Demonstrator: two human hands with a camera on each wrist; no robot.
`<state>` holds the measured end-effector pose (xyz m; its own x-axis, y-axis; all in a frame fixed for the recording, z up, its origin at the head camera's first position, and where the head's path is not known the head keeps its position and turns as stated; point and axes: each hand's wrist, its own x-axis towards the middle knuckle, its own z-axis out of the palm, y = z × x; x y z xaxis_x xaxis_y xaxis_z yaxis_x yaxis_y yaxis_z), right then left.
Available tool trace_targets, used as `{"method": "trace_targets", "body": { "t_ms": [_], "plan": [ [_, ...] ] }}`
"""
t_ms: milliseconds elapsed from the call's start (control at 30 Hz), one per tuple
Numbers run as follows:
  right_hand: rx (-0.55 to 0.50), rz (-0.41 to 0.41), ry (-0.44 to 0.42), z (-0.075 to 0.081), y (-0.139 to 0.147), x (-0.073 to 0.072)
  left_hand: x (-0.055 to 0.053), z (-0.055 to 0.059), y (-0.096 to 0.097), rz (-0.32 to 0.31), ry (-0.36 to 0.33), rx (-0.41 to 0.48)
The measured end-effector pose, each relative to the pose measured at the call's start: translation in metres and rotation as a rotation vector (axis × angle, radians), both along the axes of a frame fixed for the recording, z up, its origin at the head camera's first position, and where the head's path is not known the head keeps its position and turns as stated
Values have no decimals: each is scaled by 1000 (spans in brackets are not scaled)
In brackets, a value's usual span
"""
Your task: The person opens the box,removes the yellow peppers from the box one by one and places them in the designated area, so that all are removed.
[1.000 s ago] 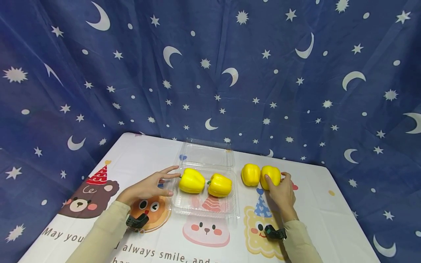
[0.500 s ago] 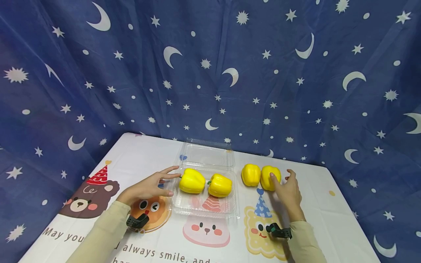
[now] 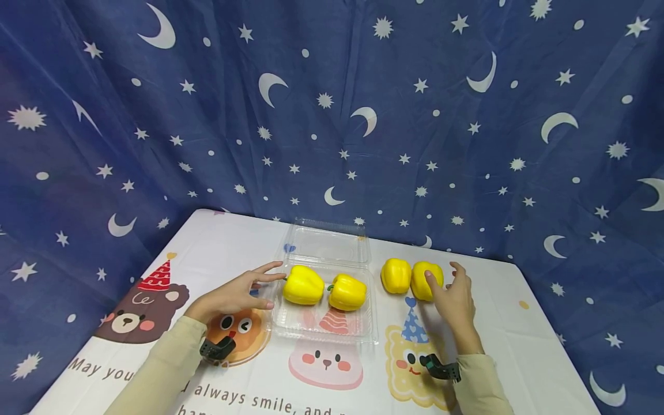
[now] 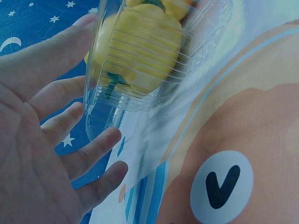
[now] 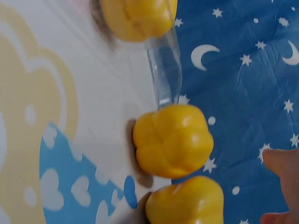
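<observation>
Two yellow bell peppers [image 3: 303, 285] [image 3: 347, 292] lie on their sides in an open clear plastic clamshell box [image 3: 295, 323]. My left hand [image 3: 233, 295], fingers spread and fairly straight, is at the box's left side; in the left wrist view the hand [image 4: 51, 126] has its fingertips right at the ribbed wall of the box [image 4: 100, 100]. To the right of the box, two more bell peppers [image 3: 396, 276] [image 3: 422, 291] sit side by side on the cloth. My right hand [image 3: 456, 300] is beside the rightmost one, thumb overlapping it, fingers apart.
The lid [image 3: 327, 245] is folded back toward the rear edge of the table. A white printed tablecloth [image 3: 493, 323] with cartoon figures covers the table. Behind it hangs a dark blue curtain [image 3: 290, 184] with moons and stars.
My right hand has loosened from the rightmost bell pepper and drawn slightly to the right, its fingers opening away. My left hand and the bell peppers have stayed in place.
</observation>
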<state>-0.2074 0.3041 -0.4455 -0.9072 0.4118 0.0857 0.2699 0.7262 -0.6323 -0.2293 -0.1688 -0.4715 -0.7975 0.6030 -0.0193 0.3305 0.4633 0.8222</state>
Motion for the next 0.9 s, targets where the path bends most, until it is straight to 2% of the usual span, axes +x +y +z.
{"method": "trace_targets", "body": {
  "t_ms": [267,500,900],
  "plan": [
    [-25,75,54,10,-17,8,1,1,0,13,-13,-4],
    [-51,188,83,16,-32,13,1,2,2,16,-20,3],
    [-40,356,129,3,-66,21,1,3,2,5,-12,9]
  ]
}}
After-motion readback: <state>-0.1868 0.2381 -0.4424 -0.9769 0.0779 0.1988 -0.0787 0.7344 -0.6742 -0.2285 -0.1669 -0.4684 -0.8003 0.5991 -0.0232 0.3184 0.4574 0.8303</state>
